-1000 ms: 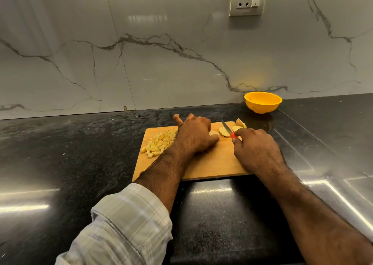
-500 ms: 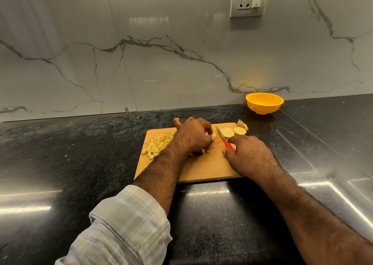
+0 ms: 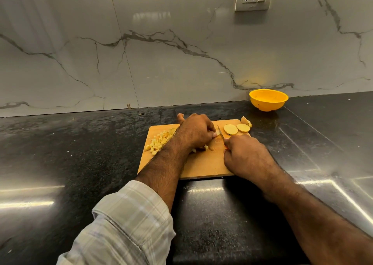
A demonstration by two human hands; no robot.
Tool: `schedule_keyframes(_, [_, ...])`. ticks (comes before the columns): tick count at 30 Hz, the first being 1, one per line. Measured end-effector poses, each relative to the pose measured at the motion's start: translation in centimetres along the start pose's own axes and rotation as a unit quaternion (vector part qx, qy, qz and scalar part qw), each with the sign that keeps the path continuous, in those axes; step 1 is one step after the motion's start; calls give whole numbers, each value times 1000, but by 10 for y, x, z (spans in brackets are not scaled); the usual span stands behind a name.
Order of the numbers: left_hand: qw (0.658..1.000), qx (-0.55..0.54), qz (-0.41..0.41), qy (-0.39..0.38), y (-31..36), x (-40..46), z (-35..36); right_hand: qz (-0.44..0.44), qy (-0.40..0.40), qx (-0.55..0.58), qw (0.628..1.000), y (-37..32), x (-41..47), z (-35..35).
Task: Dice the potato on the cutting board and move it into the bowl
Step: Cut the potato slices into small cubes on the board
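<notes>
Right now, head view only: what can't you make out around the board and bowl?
- Potato piece being cut: hidden under the left hand.
- Knife: only part of the blade shows; the right hand covers the handle.
- Yellow bowl: the near wall hides its bottom, so its contents cannot be told.
- Diced potato pile: right side hidden by the left forearm.
- Cutting board: near-right corner covered by the right wrist.

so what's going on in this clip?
A person is dicing potato on a wooden cutting board. The right hand grips a small knife, blade down at the board's middle. The left hand holds the piece being cut with curled fingers. A pile of diced potato sits on the board's left, two round slices and an end piece at its far right. The yellow bowl stands apart, nothing visibly in it.
</notes>
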State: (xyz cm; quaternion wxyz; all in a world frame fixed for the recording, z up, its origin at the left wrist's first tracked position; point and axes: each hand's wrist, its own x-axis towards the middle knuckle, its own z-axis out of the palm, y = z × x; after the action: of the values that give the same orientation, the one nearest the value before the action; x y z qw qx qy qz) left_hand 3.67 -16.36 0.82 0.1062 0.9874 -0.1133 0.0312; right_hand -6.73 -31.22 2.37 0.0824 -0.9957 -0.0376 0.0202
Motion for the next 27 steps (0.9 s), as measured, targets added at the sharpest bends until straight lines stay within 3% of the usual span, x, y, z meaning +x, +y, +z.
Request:
schedule_keyframes(9, [1000,2,3,-14,-1,-4,-5,-9,78,31,996,7,1,1])
schedule_keyframes(15, [1000,1,2,-12,-1,-3,-2,-7,33,7,999,-4,3,1])
schedule_keyframes(22, [999,-29,-18,-9,-7,-10,-9,-17,95,30,995,4,-3,3])
schedule_keyframes(27, [1000,-13,-24,0,-7,-10,-10,-18,43,4,999,-6,0,2])
